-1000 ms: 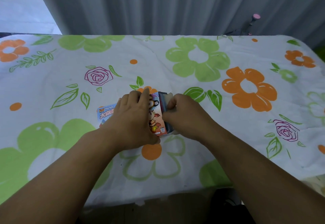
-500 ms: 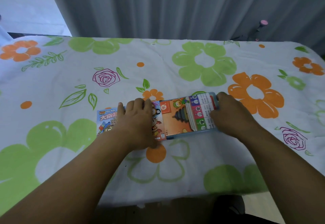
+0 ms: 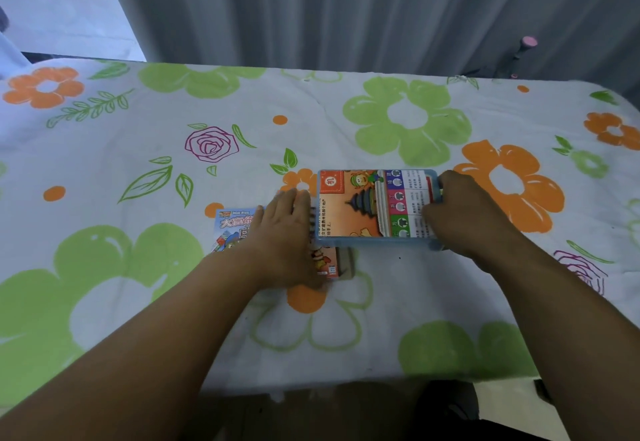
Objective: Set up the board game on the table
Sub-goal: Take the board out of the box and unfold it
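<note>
Left hand (image 3: 284, 236) lies flat on sleeve (image 3: 234, 229); right hand (image 3: 465, 220) grips tray (image 3: 360, 213) (lengthwise left-right).

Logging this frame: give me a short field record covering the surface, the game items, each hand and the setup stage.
surface: table under a white cloth printed with green and orange flowers
item 1: colourful printed cardboard box sleeve, flat on the cloth, partly covered
item 2: blue plastic tray, right of the sleeve, filled with printed game cards
left: left hand presses on the sleeve, fingers fairly straight
right: right hand grips the tray's right end
stage: tray beside the sleeve's open end; cannot tell if fully out; contents not yet laid out
</note>
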Tool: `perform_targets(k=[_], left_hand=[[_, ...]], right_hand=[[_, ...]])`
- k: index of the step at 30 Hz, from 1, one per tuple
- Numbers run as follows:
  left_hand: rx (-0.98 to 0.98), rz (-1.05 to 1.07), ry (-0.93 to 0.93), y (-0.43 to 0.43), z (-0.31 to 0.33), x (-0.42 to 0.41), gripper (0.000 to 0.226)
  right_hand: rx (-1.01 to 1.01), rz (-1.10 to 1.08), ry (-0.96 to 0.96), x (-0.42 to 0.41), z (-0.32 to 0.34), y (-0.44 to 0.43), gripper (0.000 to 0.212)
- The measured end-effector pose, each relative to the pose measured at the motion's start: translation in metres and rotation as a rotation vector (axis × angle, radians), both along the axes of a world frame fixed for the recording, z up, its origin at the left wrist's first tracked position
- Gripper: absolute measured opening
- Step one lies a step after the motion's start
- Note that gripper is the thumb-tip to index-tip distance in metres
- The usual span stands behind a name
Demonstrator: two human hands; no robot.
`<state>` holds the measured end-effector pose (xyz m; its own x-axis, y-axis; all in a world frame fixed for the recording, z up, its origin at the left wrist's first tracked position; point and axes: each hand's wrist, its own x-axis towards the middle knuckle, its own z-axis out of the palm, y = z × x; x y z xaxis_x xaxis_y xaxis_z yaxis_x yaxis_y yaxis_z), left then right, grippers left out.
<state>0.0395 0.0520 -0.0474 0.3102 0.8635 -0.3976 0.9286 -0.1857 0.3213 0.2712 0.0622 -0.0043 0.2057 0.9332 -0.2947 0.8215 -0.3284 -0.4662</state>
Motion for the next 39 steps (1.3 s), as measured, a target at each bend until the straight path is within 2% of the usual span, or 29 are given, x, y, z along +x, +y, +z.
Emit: perform_targets(k=[2, 6, 8, 11, 13, 16, 19, 22, 25, 27, 29, 31, 36, 39], left_hand=[[0.003, 0.076, 0.023, 0.002, 0.010, -0.013, 0.125], [-0.001, 0.347, 0.031, 0.006, 0.021, -0.052, 0.056], [-0.022, 0.437, -0.012, 0.003, 0.020, -0.069, 0.029], [-0.093, 0.495, -0.074, -0.004, 0.015, -0.081, 0.011], [-0.123, 0.489, -0.115, -0.009, 0.011, -0.082, 0.007], [-0.119, 0.481, -0.160, -0.010, 0.002, -0.083, 0.016], [-0.156, 0.484, -0.211, -0.009, 0.002, -0.084, 0.003], [-0.148, 0.503, -0.239, -0.013, 0.007, -0.080, 0.006], [-0.155, 0.499, -0.226, -0.014, 0.014, -0.072, 0.024], [-0.163, 0.459, -0.188, -0.014, 0.017, -0.065, 0.028], [-0.107, 0.459, -0.215, -0.009, 0.019, -0.053, 0.031], [-0.057, 0.529, -0.282, -0.006, 0.025, -0.031, 0.026], [-0.166, 0.514, -0.444, 0.000, 0.035, 0.018, 0.014], [-0.191, 0.462, -0.474, 0.002, 0.032, 0.049, 0.016]], right_hand=[[0.000, 0.042, -0.015, -0.011, -0.002, 0.000, 0.018], [-0.007, 0.144, 0.024, -0.044, -0.009, -0.001, 0.014], [-0.023, 0.188, 0.030, -0.063, -0.013, -0.002, 0.011], [-0.042, 0.244, 0.024, -0.086, -0.021, -0.003, 0.011], [-0.046, 0.254, 0.023, -0.096, -0.027, -0.003, 0.014], [-0.054, 0.246, 0.004, -0.104, -0.033, -0.004, 0.020], [-0.061, 0.256, -0.033, -0.106, -0.037, -0.003, 0.018], [-0.078, 0.264, -0.054, -0.106, -0.041, -0.004, 0.013], [-0.067, 0.259, -0.043, -0.102, -0.041, -0.007, 0.009], [-0.052, 0.239, -0.032, -0.095, -0.036, -0.007, 0.006], [-0.043, 0.218, -0.029, -0.084, -0.028, -0.007, 0.002], [-0.040, 0.186, -0.037, -0.066, -0.019, -0.009, 0.008], [-0.021, 0.089, -0.060, -0.015, -0.006, -0.013, 0.010], [-0.003, 0.006, -0.058, 0.020, -0.005, -0.014, 0.005]])
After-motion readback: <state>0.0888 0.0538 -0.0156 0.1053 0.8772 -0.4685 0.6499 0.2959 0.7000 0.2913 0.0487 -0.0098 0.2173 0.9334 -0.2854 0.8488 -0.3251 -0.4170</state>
